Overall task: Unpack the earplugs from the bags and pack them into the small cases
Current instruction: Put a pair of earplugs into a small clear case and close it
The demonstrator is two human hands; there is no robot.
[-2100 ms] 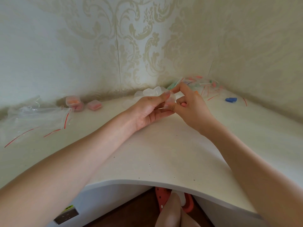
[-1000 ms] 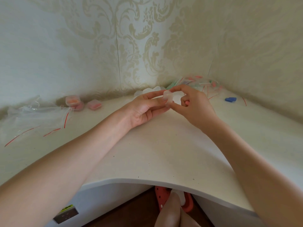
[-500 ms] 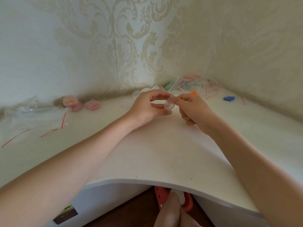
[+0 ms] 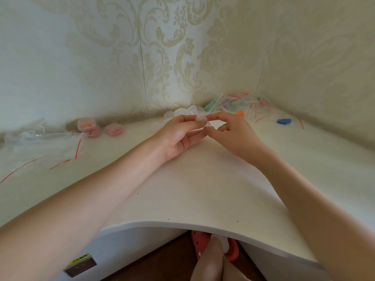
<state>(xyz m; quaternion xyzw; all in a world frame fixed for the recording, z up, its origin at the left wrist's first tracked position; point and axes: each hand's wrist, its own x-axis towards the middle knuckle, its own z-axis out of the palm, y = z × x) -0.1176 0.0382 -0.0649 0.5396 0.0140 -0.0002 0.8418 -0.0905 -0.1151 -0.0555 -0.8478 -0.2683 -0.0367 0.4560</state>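
Two hands meet over the middle of the white corner desk, both on one small clear case. Left hand palm up, thumb and index finger curled round the case, grip closed on it from the left. Right hand pinches the case's right edge between thumb and index finger, other fingers curled under; grip closed on the same case. Case held just above the desk, whether lid is open or shut cannot tell, contents not visible. Behind the hands, a cluster of empty clear cases near the wall. Far right corner: pile of zip bags with coloured earplugs, red seal strips showing. One orange earplug lies loose just behind the right hand, blue earplugs loose further right, well apart from the hands. Left side: three filled cases with orange/pink earplugs, one stacked on another, near the wall. Emptied zip bags spread flat on far left of the desk. Below the desk edge, a foot in a red slipper on the brown floor.
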